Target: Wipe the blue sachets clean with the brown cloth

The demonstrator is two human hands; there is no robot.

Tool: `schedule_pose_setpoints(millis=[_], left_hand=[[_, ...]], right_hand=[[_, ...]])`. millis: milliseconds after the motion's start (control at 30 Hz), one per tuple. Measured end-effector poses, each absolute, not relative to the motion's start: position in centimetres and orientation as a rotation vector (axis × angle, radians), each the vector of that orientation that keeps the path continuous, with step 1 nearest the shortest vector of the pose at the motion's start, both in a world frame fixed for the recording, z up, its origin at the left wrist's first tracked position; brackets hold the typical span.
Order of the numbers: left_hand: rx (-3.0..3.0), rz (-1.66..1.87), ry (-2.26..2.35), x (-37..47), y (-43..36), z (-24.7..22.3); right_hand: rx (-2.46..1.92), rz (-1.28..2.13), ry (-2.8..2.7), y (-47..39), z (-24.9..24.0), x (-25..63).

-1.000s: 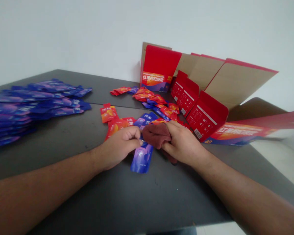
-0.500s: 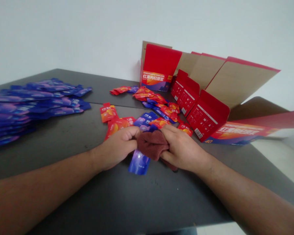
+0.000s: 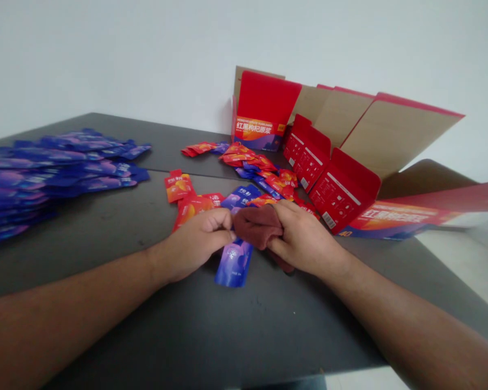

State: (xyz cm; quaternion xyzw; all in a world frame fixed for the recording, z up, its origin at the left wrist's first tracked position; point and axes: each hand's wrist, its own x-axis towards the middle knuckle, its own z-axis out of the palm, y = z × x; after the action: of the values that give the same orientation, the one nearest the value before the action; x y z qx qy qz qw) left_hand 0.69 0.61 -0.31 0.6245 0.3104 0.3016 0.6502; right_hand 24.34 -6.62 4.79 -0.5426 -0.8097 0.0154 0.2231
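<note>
the left hand [image 3: 197, 238], fingers pinched together, holds a blue sachet [image 3: 233, 266] just below frame center. the right hand [image 3: 307, 235], fingers curled, grips a brown cloth [image 3: 257, 225] over the sachet's upper part on the worktop [image 3: 244, 338].

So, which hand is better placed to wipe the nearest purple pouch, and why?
Probably the right hand: it grips the brown cloth at the pouch, which the left hand seems to pinch.
</note>
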Motion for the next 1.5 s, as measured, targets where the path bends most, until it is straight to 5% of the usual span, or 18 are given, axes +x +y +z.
schedule_pose_setpoints(millis=[1500], left_hand=[[1.428, 0.672, 0.722, 0.76, 0.59, -0.2]], right_hand=[[-1.515, 0.087, -2.261, -6.62, 4.9, 24.43]])
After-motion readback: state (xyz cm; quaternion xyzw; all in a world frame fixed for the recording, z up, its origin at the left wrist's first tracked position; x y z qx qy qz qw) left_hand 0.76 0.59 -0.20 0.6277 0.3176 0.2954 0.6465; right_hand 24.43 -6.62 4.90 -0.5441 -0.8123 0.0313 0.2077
